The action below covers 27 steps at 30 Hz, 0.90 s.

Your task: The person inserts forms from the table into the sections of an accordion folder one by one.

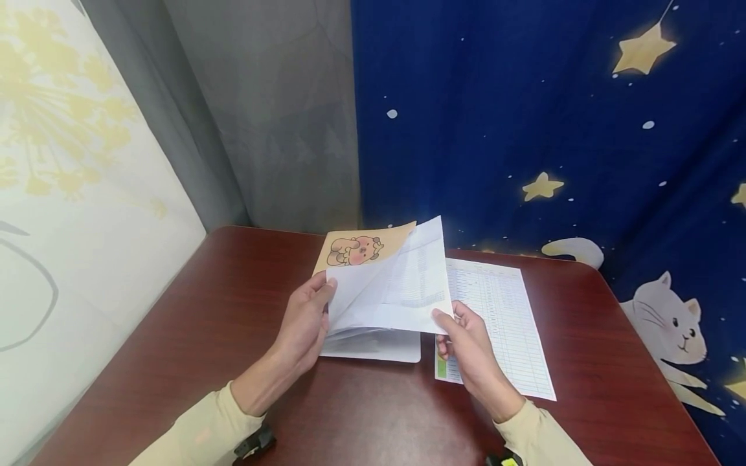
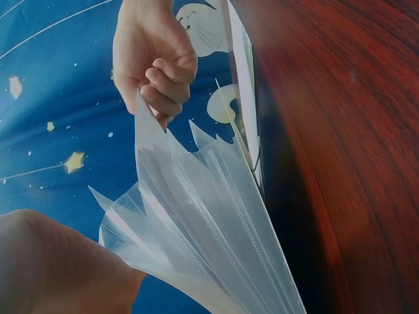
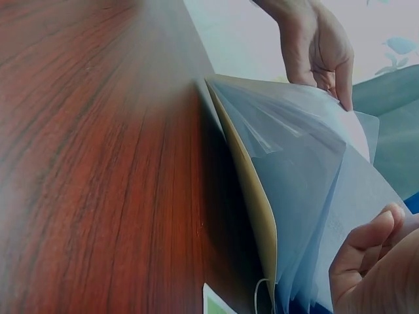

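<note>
A file folder with a tan cover point(image 1: 355, 249) bearing a cartoon animal lies on the table, its clear plastic pockets point(image 2: 216, 209) fanned apart in the left wrist view. A printed white sheet point(image 1: 408, 285) is tilted over it, inside or against a pocket; I cannot tell which. My left hand point(image 1: 305, 314) pinches the sheet or pocket edge on the left, thumb on top. At the lower right corner, my right hand point(image 1: 469, 343) pinches the sheet between thumb and curled fingers. The right wrist view shows the folder's edge point(image 3: 252, 203) standing partly open between both hands.
Flat on the dark red wooden table point(image 1: 192, 336), a second printed sheet point(image 1: 513, 330) with a table of rows lies right of the folder, partly under my right hand. A blue star-patterned curtain point(image 1: 466, 129) and a grey curtain point(image 1: 291, 116) hang behind the table's far edge.
</note>
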Available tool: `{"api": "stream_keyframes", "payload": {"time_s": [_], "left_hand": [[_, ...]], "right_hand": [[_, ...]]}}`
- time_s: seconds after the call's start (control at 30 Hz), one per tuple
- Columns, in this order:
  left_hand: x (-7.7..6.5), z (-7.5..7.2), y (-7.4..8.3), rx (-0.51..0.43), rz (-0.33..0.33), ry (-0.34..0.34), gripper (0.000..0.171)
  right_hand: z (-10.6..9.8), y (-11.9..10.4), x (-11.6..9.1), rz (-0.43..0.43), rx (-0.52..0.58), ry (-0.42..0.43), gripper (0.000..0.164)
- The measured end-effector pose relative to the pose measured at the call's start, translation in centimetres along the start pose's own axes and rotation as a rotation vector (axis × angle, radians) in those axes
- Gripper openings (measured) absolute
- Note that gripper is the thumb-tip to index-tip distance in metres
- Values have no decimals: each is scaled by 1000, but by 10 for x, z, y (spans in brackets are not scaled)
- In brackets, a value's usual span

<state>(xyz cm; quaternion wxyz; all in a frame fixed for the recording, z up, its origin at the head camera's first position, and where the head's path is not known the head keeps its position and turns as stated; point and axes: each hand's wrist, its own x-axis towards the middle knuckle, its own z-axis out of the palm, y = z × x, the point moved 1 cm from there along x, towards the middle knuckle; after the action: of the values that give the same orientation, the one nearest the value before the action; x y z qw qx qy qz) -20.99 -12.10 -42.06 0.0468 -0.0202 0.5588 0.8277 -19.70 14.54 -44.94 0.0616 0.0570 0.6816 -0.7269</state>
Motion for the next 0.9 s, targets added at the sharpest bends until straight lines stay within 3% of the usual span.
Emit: {"api": "stream_keyframes", "payload": {"time_s": [0.2,0.5,0.9], "left_hand": [[0,1,0,-7,6,-16,42],[-1,0,0,-9,11,-15,42],[-1,1,-2,-32,16,-33,42]], "right_hand": [[6,-1,2,11,-43,8,32],[16,-1,9,2,-64,-50,33],[33,-1,14,-28,-163,-32,33]]}}
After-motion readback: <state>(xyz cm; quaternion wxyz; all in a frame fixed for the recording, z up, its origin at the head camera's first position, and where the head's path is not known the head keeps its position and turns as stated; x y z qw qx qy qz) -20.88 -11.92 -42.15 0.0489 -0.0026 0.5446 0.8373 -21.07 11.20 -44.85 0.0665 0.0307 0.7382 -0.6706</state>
